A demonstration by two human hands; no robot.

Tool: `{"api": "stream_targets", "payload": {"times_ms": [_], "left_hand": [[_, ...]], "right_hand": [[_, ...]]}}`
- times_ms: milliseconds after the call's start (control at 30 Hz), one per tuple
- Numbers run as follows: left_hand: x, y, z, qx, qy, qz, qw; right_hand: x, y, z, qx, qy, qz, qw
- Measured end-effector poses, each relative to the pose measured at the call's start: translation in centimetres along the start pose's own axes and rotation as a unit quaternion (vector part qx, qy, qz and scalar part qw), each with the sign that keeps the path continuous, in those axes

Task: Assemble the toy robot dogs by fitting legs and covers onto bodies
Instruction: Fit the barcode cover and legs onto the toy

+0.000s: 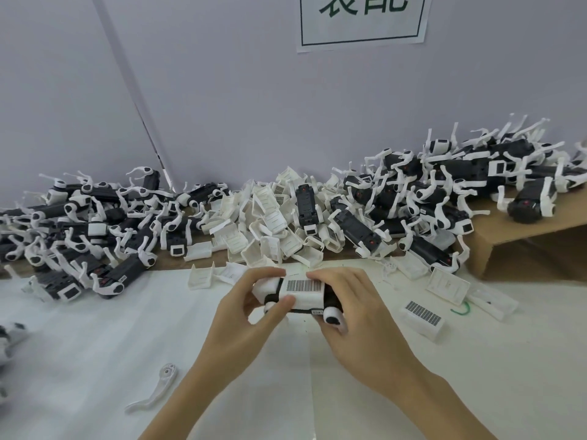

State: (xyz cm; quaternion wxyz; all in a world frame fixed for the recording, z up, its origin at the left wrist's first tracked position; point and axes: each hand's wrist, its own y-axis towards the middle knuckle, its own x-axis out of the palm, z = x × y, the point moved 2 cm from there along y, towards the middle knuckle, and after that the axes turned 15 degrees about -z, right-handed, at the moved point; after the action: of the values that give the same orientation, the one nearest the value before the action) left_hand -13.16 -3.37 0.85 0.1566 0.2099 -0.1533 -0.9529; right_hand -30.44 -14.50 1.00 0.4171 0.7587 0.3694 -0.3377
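Factory assembly bench: heaped toy dogs (79, 223), loose covers (266, 217), wall sign (362, 20).

Left hand (241, 312) and right hand (346, 309) meet, fingers curled

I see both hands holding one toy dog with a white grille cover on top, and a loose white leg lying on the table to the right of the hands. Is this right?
Not quite. In the head view the loose white leg lies to the left of the hands, not the right. The rest holds: the left hand and right hand both hold one toy dog with a white grille cover on top.
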Motion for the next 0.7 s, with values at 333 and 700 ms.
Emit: {"api": "stream_targets", "payload": {"times_ms": [333, 700], "left_hand": [[0.9, -0.5, 0.6, 0.079, 0.129, -0.045, 0.988], [0.9, -0.3, 1.0, -0.039, -0.014, 0.086, 0.995]], "right_hand": [[0.2, 0.3, 0.8, 0.067, 0.211, -0.006, 0.975], [0.8, 0.3, -0.9, 0.019, 0.093, -0.023, 0.995]]}}
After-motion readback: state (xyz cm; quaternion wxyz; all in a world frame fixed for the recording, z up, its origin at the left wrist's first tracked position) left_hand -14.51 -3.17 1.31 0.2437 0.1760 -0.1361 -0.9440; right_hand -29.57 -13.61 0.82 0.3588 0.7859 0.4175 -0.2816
